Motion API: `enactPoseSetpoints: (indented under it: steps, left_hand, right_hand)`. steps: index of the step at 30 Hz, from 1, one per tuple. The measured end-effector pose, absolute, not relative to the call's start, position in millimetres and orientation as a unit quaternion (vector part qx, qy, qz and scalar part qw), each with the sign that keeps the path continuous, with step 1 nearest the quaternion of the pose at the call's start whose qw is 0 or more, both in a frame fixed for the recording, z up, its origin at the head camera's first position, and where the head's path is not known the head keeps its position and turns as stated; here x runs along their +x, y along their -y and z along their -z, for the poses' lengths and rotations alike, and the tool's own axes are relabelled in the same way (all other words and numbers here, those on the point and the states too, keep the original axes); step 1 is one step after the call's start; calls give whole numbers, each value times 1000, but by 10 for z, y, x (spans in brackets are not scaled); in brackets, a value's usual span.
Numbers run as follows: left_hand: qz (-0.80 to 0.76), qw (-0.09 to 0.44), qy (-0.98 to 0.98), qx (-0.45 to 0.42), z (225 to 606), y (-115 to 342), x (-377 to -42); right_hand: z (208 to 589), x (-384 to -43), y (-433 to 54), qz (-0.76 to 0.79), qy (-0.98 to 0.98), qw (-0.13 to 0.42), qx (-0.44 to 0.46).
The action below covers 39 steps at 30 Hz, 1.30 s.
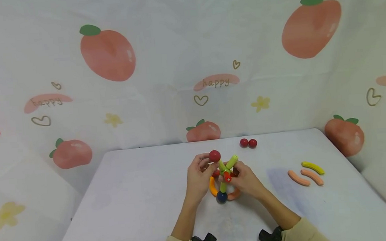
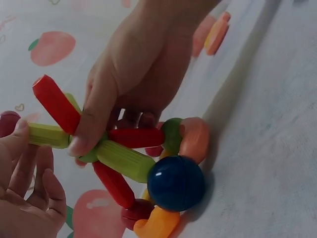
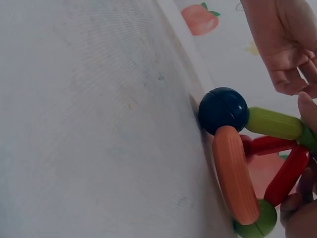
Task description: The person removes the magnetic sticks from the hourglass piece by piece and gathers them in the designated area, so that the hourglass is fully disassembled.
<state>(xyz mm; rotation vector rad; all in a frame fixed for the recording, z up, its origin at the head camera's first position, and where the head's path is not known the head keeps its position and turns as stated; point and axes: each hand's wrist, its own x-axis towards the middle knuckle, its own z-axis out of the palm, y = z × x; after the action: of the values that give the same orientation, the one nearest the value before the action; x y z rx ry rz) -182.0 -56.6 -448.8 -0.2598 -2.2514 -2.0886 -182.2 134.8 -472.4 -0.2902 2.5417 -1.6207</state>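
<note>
- Lime and red rods make up the frame you're working on; it stands on the bench between your hands.
- Your left hand: fingers bent nearly closed, thumb and fingertips pinching where the red ball meets a lime rod.
- Your right hand: fingers curled, gripping the frame around its green hub, thumb across the front.
- Blue ball at the base, on your side; a lime leg runs from it up to the hub.
- Orange curved rod at base left, salmon curved rod at base right, the latter ending at a green ball.
- Two loose red balls sit side by side near the bench's far edge.
- Yellow curved piece and two salmon curved pieces lie well to your right.
</note>
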Motion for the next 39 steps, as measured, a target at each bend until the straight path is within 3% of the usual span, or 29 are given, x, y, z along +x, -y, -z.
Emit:
enactPoseSetpoints:
  steps: [6, 12, 20, 27, 33, 39]
  left_hand:
    - [661, -2, 745, -89, 4570, 539, -1831]
    - [645, -21, 756, -104, 4673, 523, -1844]
    - [618, 29, 776, -123, 4689, 448, -1812]
    - [610, 30, 784, -112, 4643, 450, -1830]
    - [620, -13, 778, -103, 4643, 494, -1831]
    - [623, -50, 774, -103, 4645, 488, -1817]
  right_hand:
    - [4470, -1868, -1632, 479, -858, 72, -174]
    - [4077, -1901, -1680, 454, -859, -32, -235]
    - [3830, -1991, -1348, 373, -855, -133, -335]
    - [3769, -2337, -1687, 460, -857, -173, -153]
    - [4286, -2684, -2181, 388, -916, -105, -12]
    - [4709, -2781, -2470, 367, -928, -43, 44]
